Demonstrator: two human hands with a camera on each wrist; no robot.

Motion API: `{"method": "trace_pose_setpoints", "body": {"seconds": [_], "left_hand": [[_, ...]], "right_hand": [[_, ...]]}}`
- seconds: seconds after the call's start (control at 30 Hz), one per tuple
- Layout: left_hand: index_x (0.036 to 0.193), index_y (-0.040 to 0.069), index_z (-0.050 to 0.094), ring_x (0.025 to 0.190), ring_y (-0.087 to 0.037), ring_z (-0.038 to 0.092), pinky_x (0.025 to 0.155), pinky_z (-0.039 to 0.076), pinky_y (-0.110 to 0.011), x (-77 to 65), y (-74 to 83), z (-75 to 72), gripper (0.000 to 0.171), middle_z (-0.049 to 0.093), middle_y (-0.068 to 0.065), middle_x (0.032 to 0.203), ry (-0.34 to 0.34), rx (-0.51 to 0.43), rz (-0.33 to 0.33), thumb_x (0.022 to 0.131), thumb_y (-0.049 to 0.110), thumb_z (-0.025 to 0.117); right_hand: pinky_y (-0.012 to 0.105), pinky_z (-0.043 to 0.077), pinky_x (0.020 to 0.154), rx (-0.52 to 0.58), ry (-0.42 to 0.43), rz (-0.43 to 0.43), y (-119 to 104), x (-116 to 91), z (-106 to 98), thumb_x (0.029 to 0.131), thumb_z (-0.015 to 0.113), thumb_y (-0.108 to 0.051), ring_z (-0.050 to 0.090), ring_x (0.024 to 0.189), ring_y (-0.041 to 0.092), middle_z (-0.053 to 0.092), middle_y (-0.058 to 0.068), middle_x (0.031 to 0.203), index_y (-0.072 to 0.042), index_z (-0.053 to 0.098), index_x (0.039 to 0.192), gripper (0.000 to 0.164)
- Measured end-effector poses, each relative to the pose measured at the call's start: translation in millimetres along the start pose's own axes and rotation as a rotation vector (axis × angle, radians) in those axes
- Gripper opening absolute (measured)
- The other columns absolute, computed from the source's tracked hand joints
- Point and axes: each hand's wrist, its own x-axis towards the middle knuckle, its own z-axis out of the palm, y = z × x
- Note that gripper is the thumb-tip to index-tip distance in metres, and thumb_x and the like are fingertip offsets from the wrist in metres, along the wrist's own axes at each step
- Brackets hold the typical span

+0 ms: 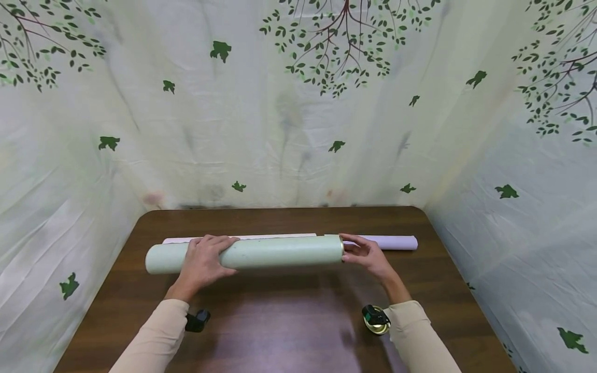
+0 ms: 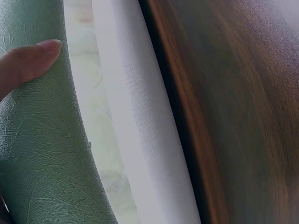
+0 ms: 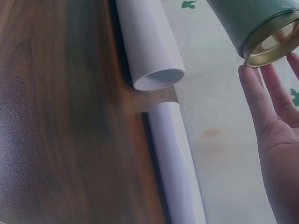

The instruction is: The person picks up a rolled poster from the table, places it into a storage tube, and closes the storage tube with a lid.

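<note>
A long pale green cardboard tube [image 1: 284, 252] is held level above the table, with a gold rim [image 3: 268, 58] round its right end. My left hand [image 1: 205, 261] grips it from above, left of its middle; in the left wrist view the thumb [image 2: 32, 65] lies along its textured side. At the right end my right hand [image 1: 368, 258] holds the rim by the fingertips, thumb low and fingers above. Light shapes show inside the rim; I cannot tell whether that end is capped. A round gold lid [image 1: 377, 327] lies partly hidden under the right wrist camera.
Behind the green tube, a white hollow tube [image 3: 149, 44] lies on the brown wooden table [image 1: 289, 321]. A rolled pale lilac sheet [image 1: 394, 242] lies at its right, slightly apart. White curtains [image 1: 280, 129] printed with leaves hang along the table's back and sides.
</note>
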Motion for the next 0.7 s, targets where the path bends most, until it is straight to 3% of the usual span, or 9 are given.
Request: {"method": "trace_pose_setpoints", "body": {"seconds": [0.27, 0.7], "left_hand": [[0.121, 0.013, 0.068, 0.103, -0.031, 0.058, 0.086, 0.036, -0.054, 0.8, 2.1, 0.3, 0.074, 0.068, -0.01, 0.115, 0.001, -0.008, 0.01, 0.054, 0.035, 0.091], [0.122, 0.011, 0.067, 0.102, -0.031, 0.057, 0.086, 0.038, -0.055, 2.8, 7.2, -2.6, 0.075, 0.068, -0.011, 0.114, -0.06, -0.002, -0.004, 0.055, 0.036, 0.092]], "right_hand": [[0.029, 0.054, 0.08, 0.001, 0.016, -0.061, 2.9, -2.6, 1.9, 0.082, 0.064, 0.014, 0.061, 0.111, 0.017, 0.061, 0.004, 0.125, 0.015, 0.044, 0.134, 0.056], [0.027, 0.053, 0.08, -0.036, 0.066, -0.069, 9.7, -7.6, 5.5, 0.083, 0.067, 0.01, 0.062, 0.109, 0.015, 0.062, -0.003, 0.123, 0.011, 0.049, 0.134, 0.054]]}}
